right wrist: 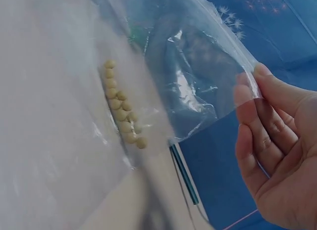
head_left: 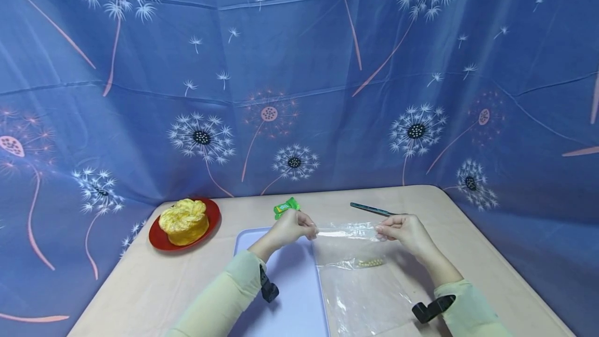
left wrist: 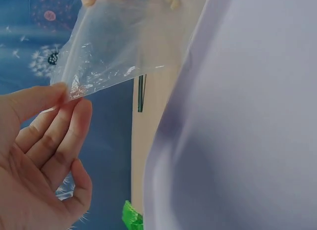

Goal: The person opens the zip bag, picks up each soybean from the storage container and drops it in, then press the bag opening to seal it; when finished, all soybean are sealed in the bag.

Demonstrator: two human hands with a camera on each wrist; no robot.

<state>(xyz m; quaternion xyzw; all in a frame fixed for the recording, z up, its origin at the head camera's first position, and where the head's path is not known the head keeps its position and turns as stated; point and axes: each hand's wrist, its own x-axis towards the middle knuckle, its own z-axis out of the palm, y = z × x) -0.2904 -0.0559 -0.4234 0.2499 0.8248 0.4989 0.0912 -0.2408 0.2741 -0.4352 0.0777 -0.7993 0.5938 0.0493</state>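
Note:
A clear plastic zip bag [head_left: 351,295] is stretched between my two hands by its top edge. My left hand [head_left: 292,227] pinches the upper left corner between thumb and fingers, seen closely in the left wrist view. At the upper right corner, my right hand [head_left: 408,230] pinches the bag the same way. Several round, yellowish, bean-like balls [right wrist: 119,104] lie in a short row, seen through the film. The lower part of the bag hangs toward the table's near side, beside a pale lavender tray [head_left: 285,285].
A red plate [head_left: 157,235] with a yellow, bread-like cake [head_left: 187,222] stands on the left. Behind my left hand lies a small green packet [head_left: 286,206]. A thin dark teal stick [head_left: 369,208], perhaps a pen, is behind the bag. Patterned blue cloth [head_left: 323,118] hangs around the table.

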